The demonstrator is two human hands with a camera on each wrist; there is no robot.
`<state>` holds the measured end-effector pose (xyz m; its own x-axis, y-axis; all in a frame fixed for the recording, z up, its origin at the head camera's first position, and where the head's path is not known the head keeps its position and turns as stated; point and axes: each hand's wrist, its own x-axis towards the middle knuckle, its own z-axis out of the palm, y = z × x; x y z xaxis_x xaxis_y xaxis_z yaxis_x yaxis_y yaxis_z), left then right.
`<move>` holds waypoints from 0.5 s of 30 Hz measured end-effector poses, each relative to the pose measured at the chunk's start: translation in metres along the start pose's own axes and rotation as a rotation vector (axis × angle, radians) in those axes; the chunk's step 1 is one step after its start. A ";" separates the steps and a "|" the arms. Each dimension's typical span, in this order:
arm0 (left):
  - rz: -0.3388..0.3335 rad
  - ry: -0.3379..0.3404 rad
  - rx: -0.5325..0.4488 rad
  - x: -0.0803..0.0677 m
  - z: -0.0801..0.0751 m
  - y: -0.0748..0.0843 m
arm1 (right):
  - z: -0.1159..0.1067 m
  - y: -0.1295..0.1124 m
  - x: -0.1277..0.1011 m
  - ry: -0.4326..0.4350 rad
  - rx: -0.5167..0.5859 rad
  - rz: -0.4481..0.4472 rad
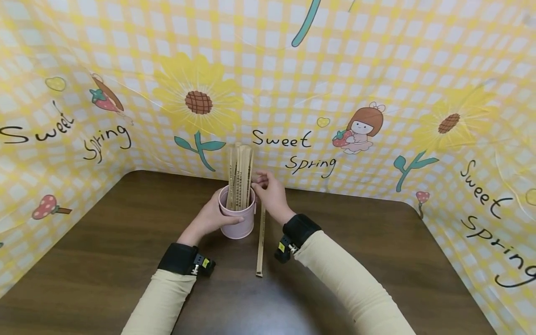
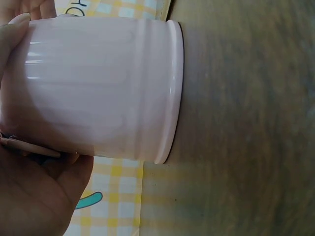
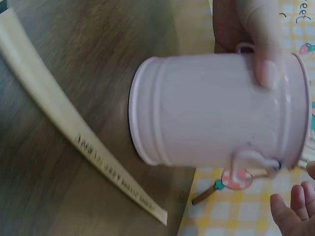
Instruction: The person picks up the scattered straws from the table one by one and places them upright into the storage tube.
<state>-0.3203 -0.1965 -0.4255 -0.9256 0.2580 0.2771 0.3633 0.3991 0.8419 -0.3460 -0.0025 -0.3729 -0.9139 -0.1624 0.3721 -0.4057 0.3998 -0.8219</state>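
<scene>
the pink cup (image 1: pixel 238 218) stands upright on the dark wooden table (image 1: pixel 104 251), close to the far edge where the yellow checked backdrop (image 1: pixel 377 70) rises. the left hand (image 1: pixel 211 215) grips the cup from its left side, with fingers curled around the wall; in the left wrist view the thumb and palm (image 2: pixel 34 196) press on the cup (image 2: pixel 98 93). a bundle of flat wooden sticks (image 1: pixel 239 176) stands inside the cup and rises well above its rim. the right hand (image 1: pixel 270 190) is just to the right of the cup, its fingertips at the sticks near the rim; i cannot tell if it pinches one. one more wooden stick (image 1: pixel 261 242) lies flat on the table just to the right of the cup, and in the right wrist view it (image 3: pixel 74 137) shows printed letters.
</scene>
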 end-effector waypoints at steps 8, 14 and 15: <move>-0.027 0.022 0.004 -0.002 -0.004 -0.005 | -0.010 0.022 -0.002 0.032 -0.020 0.086; -0.017 0.009 -0.003 -0.001 -0.001 -0.002 | -0.003 0.050 -0.017 -0.172 -0.060 0.300; -0.010 0.007 -0.003 0.000 -0.001 -0.001 | -0.001 0.053 -0.019 -0.203 -0.054 0.329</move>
<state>-0.3204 -0.1983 -0.4258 -0.9299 0.2480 0.2716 0.3536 0.3991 0.8460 -0.3501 0.0232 -0.4230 -0.9817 -0.1902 -0.0048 -0.0939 0.5062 -0.8573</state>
